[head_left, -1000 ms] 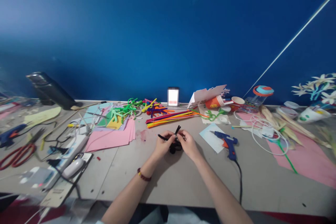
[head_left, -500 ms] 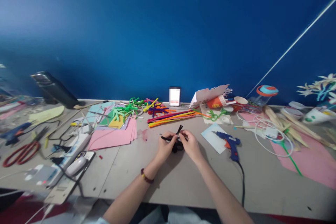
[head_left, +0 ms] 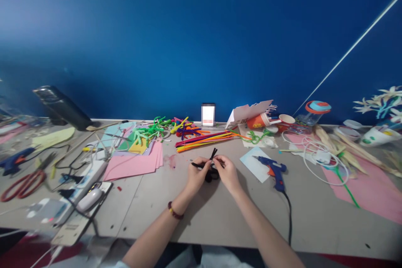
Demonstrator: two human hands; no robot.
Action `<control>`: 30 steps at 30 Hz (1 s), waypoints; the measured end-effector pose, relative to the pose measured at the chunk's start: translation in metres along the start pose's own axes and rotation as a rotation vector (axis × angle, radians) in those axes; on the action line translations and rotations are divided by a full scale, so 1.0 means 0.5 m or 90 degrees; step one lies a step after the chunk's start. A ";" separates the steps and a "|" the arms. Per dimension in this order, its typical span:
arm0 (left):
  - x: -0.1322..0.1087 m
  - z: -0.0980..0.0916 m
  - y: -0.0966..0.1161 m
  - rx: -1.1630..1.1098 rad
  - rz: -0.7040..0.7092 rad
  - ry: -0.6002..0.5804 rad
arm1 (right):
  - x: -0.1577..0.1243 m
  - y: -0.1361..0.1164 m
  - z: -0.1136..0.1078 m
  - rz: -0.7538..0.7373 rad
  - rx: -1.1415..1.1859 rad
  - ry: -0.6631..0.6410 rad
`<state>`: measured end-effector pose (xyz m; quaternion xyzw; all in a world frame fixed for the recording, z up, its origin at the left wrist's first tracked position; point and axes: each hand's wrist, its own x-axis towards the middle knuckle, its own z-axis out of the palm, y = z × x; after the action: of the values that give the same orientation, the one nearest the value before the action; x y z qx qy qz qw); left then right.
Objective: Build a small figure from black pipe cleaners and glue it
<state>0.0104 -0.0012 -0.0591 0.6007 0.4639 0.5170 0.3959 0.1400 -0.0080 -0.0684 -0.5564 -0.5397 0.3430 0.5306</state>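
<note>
My left hand (head_left: pixel 197 174) and my right hand (head_left: pixel 226 173) meet above the middle of the grey table, both pinching a black pipe cleaner bundle (head_left: pixel 212 172). One black end sticks out left past my left fingers, and another points up between my hands. The bundle's lower part is a dark, fuzzy knot, partly hidden by my fingers. Nearest to my right hand, a blue and orange hot glue gun (head_left: pixel 274 174) lies on a pale blue card (head_left: pixel 253 164). Its black cord runs towards the table's front edge.
Coloured pipe cleaners (head_left: pixel 204 141) lie behind my hands, with pink paper sheets (head_left: pixel 132 164) to the left. Red-handled scissors (head_left: pixel 23 185) and a power strip (head_left: pixel 84 180) sit left. Paper cups (head_left: pixel 259 121), white cables and pink paper lie right, against a blue wall.
Both hands still hold the black pipe cleaner at about the same spot. The whole view has shifted slightly, with the table items sitting a little further right.
</note>
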 end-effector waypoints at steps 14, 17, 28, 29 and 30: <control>-0.003 0.005 -0.009 -0.016 -0.008 0.016 | 0.004 0.005 -0.001 0.022 0.038 -0.029; -0.004 0.008 -0.015 -0.032 -0.001 0.026 | 0.003 0.004 0.001 0.008 0.053 -0.027; -0.005 0.008 -0.013 -0.036 -0.019 0.025 | 0.002 0.006 -0.001 -0.106 -0.091 -0.023; -0.005 0.008 -0.013 -0.033 -0.023 0.026 | 0.002 0.006 -0.001 -0.119 -0.102 -0.025; -0.004 0.007 -0.013 -0.030 -0.027 0.025 | 0.002 0.007 -0.002 -0.128 -0.112 -0.028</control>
<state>0.0130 -0.0015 -0.0662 0.5708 0.4719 0.5310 0.4117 0.1418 -0.0066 -0.0711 -0.5360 -0.6323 0.2517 0.4995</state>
